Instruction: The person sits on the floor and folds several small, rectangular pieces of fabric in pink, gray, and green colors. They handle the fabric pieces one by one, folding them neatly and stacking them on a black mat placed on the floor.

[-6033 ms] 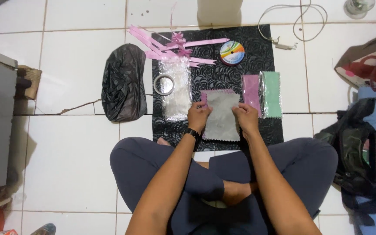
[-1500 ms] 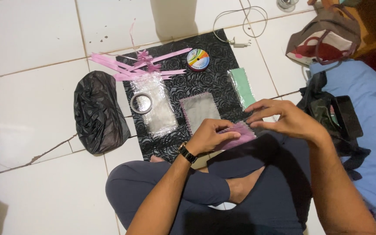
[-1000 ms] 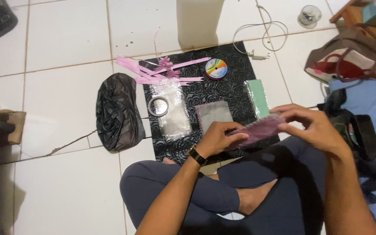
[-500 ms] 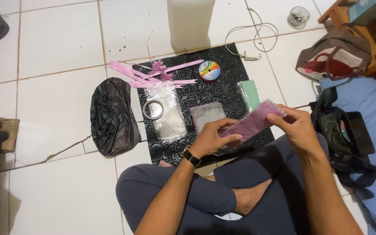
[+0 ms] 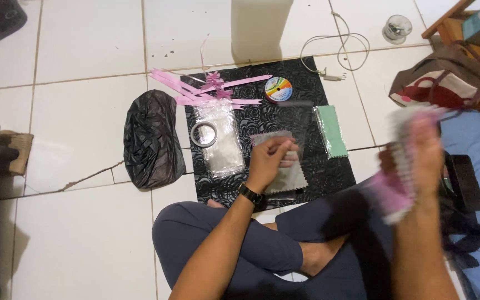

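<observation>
I sit cross-legged on a tiled floor at a black patterned mat (image 5: 334, 172). My left hand (image 5: 270, 158), with a dark watch on the wrist, rests closed on a grey square piece with zigzag edges (image 5: 289, 176) lying on the mat. My right hand (image 5: 420, 153) is raised to the right and blurred by motion; it grips a stack of pink pieces (image 5: 393, 186). A green piece (image 5: 330, 131) lies on the mat's right side. A clear plastic bag (image 5: 220, 145) with a tape ring (image 5: 204, 134) on it lies at the mat's left.
Pink ribbon strips (image 5: 206, 89) and a coloured ribbon spool (image 5: 278, 89) lie at the mat's far edge. A black plastic bag (image 5: 151, 139) sits left of the mat. A white cable (image 5: 337, 47), a maroon handbag (image 5: 440, 83) and a dark bag (image 5: 465, 189) are on the right.
My right hand has swung the pink stack away from the mat and up to the right. My left hand has let go of it and dropped onto the grey piece.
</observation>
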